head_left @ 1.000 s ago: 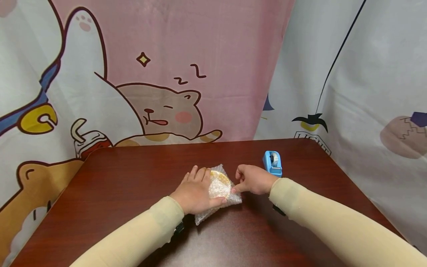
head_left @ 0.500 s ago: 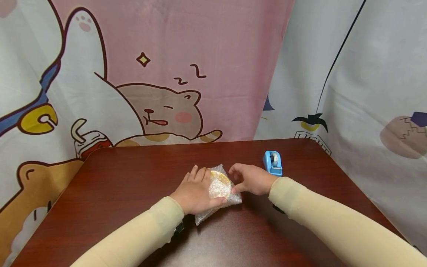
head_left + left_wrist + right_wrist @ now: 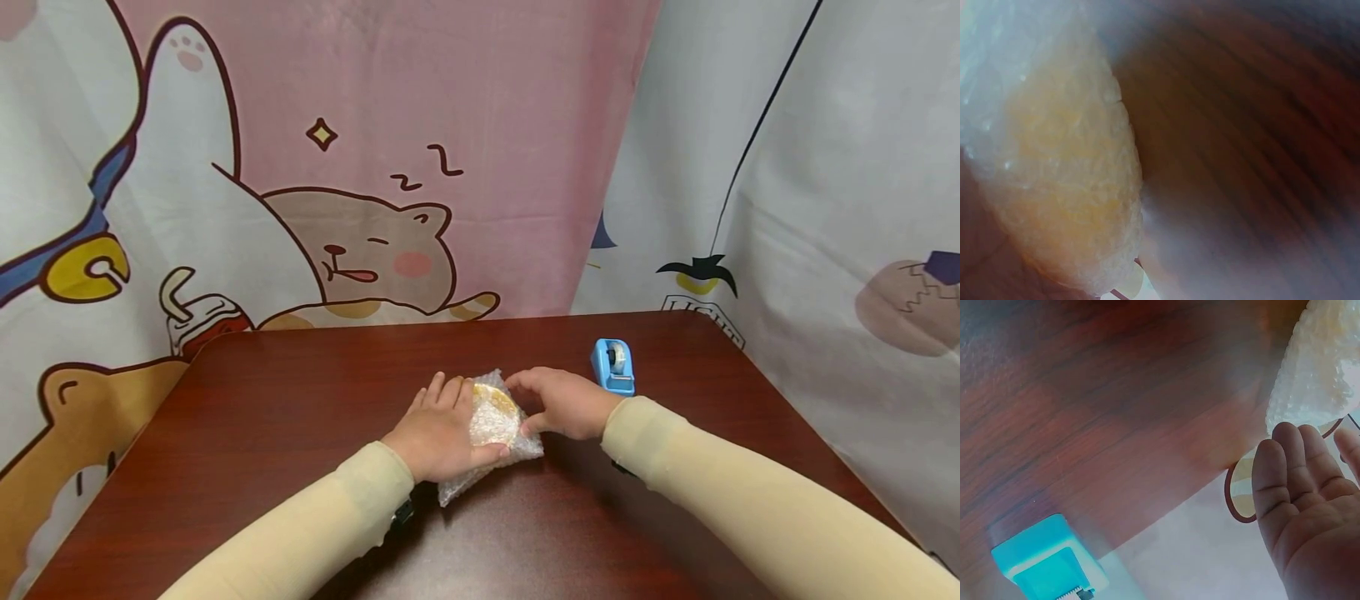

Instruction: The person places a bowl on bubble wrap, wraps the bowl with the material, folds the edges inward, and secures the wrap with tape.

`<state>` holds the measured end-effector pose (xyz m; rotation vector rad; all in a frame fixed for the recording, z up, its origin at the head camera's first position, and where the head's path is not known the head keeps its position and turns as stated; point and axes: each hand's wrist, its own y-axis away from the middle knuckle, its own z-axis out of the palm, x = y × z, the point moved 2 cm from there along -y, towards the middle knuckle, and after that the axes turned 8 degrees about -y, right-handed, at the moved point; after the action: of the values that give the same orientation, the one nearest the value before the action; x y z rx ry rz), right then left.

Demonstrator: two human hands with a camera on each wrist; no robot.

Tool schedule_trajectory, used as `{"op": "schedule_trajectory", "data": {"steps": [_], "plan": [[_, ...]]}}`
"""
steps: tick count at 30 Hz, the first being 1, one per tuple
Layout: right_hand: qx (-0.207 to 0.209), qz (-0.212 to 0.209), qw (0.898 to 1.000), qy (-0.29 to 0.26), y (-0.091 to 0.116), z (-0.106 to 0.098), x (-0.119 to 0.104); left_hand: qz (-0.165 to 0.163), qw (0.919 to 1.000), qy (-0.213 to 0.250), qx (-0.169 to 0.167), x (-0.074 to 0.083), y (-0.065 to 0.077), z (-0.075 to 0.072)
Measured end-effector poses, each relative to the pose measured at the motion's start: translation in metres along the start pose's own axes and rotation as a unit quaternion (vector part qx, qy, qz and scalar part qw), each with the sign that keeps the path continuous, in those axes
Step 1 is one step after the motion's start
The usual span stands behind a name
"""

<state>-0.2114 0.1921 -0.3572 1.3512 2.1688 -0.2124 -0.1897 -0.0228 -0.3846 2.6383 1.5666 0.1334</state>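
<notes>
A bubble-wrapped packet (image 3: 495, 421) lies flat on the table, with something round and yellow-orange showing through the plastic. Across its left part rests my left hand (image 3: 437, 435), fingers straight and spread, thumb along the near side. My right hand (image 3: 567, 403) is at the packet's right edge; its thumb touches the wrap and its fingers reach to the far corner, extended and loosely bent. In the right wrist view the fingers (image 3: 1300, 469) lie beside the bubble wrap (image 3: 1319, 369). The left wrist view shows the bulging side of the wrap (image 3: 1066, 156), blurred.
A light blue tape dispenser (image 3: 613, 367) with a roll in it stands behind my right wrist, near the table's far right. The dark red-brown wooden table (image 3: 300, 400) ends at a cartoon-printed curtain (image 3: 525, 208) behind, with a white curtain on the right.
The fingers of my right hand have uncurled and stretched left towards the packet's far corner. My left hand and the packet have stayed in place.
</notes>
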Motion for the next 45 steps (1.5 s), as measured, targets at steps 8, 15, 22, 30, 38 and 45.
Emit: {"op": "schedule_trajectory", "data": {"steps": [8,15,22,30,38,45], "plan": [[0.001,-0.031,0.999,0.019,0.0017,0.0010,-0.0023,0.000,1.0000,-0.001,-0.001,-0.0004,-0.0015,0.0014],[0.000,-0.049,0.998,0.040,0.0014,0.0021,-0.0015,0.001,1.0000,-0.003,0.002,-0.0002,-0.0021,0.0014],[0.003,-0.051,0.997,0.059,0.0005,0.0022,-0.0004,0.002,1.0000,-0.004,0.002,-0.0003,-0.0019,0.0002],[0.006,-0.045,0.997,0.060,0.0014,0.0034,0.0018,0.002,1.0000,-0.001,-0.003,-0.0003,-0.0022,0.0003],[0.015,-0.040,0.997,0.060,0.0013,0.0056,0.0035,0.002,1.0000,-0.004,-0.001,-0.0012,-0.0021,0.0005],[0.014,-0.024,0.998,0.056,0.0008,0.0067,0.0056,0.004,1.0000,-0.003,0.001,-0.0007,-0.0016,-0.0001]]}}
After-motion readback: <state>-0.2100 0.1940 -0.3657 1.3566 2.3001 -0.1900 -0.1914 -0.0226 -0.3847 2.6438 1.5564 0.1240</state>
